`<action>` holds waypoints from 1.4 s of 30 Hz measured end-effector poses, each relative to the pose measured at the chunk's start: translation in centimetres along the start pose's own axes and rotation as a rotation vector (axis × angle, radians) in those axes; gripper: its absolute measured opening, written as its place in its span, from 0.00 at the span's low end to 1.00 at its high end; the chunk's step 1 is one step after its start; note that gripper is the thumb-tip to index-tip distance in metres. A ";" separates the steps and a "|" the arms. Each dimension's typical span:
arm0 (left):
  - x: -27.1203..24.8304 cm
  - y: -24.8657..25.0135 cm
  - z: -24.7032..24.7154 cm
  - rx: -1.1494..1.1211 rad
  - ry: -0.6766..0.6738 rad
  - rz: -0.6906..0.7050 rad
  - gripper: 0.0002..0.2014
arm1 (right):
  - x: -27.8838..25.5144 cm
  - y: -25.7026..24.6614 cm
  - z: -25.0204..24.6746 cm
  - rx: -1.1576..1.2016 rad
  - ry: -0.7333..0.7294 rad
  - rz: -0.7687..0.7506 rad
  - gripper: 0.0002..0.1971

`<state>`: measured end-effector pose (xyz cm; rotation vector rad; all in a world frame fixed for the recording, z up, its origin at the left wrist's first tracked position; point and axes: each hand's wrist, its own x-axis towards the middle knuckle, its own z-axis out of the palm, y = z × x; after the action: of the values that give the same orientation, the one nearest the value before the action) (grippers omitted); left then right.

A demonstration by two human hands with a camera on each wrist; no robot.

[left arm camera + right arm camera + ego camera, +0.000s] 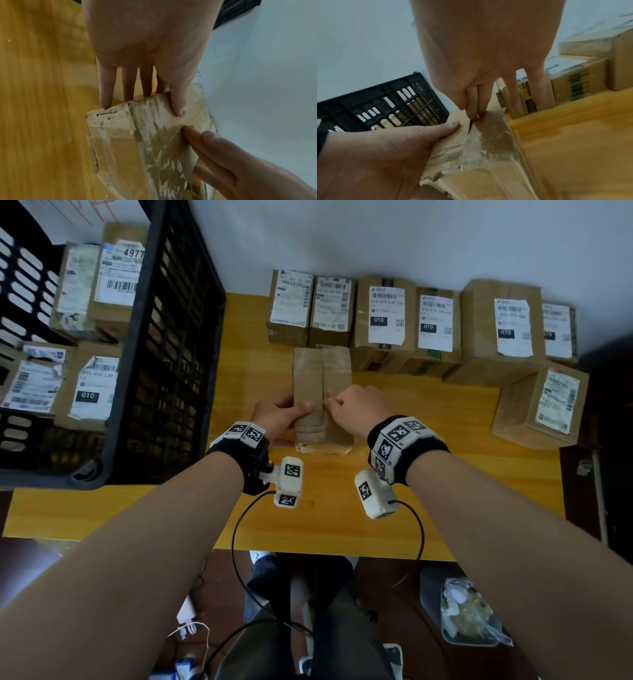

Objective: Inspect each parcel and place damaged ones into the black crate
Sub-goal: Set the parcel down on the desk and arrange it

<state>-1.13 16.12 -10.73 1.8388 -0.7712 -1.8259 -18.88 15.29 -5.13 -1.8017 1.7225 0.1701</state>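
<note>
A brown taped parcel [339, 371] lies at the middle of the yellow table [342, 525], with a slit running down its top seam. My left hand [291, 407] grips its left side, thumb on top, fingers down the side. At the seam, my right hand [334, 402] pinches the edge of the flap between thumb and forefinger. The left wrist view shows the parcel [137, 148] with wrinkled tape and a scuffed corner, my left hand [144, 106] and my right hand [193, 135]. The black crate [178, 337] stands at the left and holds several labelled parcels.
A row of labelled parcels [387, 313] lines the table's back edge against the white wall. One more parcel [541, 405] sits at the right edge. The crate [385, 102] stands close on the left of the parcel [488, 148]. A bin [462, 611] stands on the floor.
</note>
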 end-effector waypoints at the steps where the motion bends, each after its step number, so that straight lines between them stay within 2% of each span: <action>1: 0.2 -0.1 -0.1 0.001 -0.007 -0.005 0.23 | 0.1 -0.2 -0.3 -0.036 -0.020 -0.002 0.20; 4: 0.6 0.2 -0.2 0.012 -0.028 -0.022 0.19 | 0.6 -0.8 -0.5 -0.157 -0.060 0.046 0.19; 7: 0.8 0.8 -0.6 0.040 -0.058 -0.050 0.18 | 0.8 -1.6 0.0 -0.209 -0.038 0.090 0.15; 13: 1.3 0.7 -0.7 0.009 -0.057 -0.048 0.17 | 0.7 -1.2 -0.1 -0.055 -0.045 0.059 0.18; 17: 1.2 0.5 -0.6 -0.008 -0.050 -0.044 0.14 | 0.1 -0.2 -0.3 0.154 -0.012 0.038 0.21; 19: 1.0 0.5 -0.6 -0.017 -0.048 -0.053 0.17 | -0.1 0.8 0.0 0.388 0.036 0.063 0.22; 22: 0.9 0.5 -0.9 -0.035 -0.054 -0.067 0.22 | -0.1 2.0 0.0 0.813 0.212 0.184 0.16; 24: 0.6 0.5 -0.7 -0.060 -0.049 -0.065 0.26 | 0.3 2.1 0.0 0.971 0.279 0.250 0.15; 26: 0.2 0.4 -0.3 -0.093 -0.029 -0.016 0.32 | 0.7 1.6 -0.3 1.042 0.249 0.258 0.15; 28: 0.0 0.2 -0.1 -0.110 -0.016 0.054 0.36 | 1.3 1.1 -0.4 1.094 0.177 0.289 0.23; 30: -0.6 0.1 -0.2 -0.118 -0.041 0.092 0.35 | 1.6 0.8 -0.4 1.085 0.091 0.311 0.33; 32: -1.2 0.3 -0.5 -0.164 -0.051 0.101 0.26 | 1.5 0.8 -0.4 1.044 0.148 0.281 0.37; 34: -1.9 1.0 -0.7 -0.243 -0.041 0.125 0.17 | 0.9 1.0 -0.8 1.039 0.285 0.259 0.32; 36: -2.5 1.9 -0.8 -0.295 -0.047 0.155 0.21 | 0.0 1.0 -1.5 1.036 0.374 0.270 0.32; 38: -3.0 2.7 -0.6 -0.305 -0.044 0.188 0.23 | -1.0 0.9 -2.1 1.023 0.437 0.270 0.29; 41: -3.3 2.5 0.3 -0.258 -0.008 0.213 0.14 | -2.2 0.7 -2.5 0.954 0.478 0.258 0.20; 42: -3.3 2.1 0.5 -0.215 0.025 0.216 0.14 | -2.3 0.9 -2.4 0.907 0.464 0.253 0.17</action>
<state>-1.74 16.69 -6.89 1.5754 -0.7039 -1.6743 -20.77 16.09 -2.40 -0.9801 1.8739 -0.8554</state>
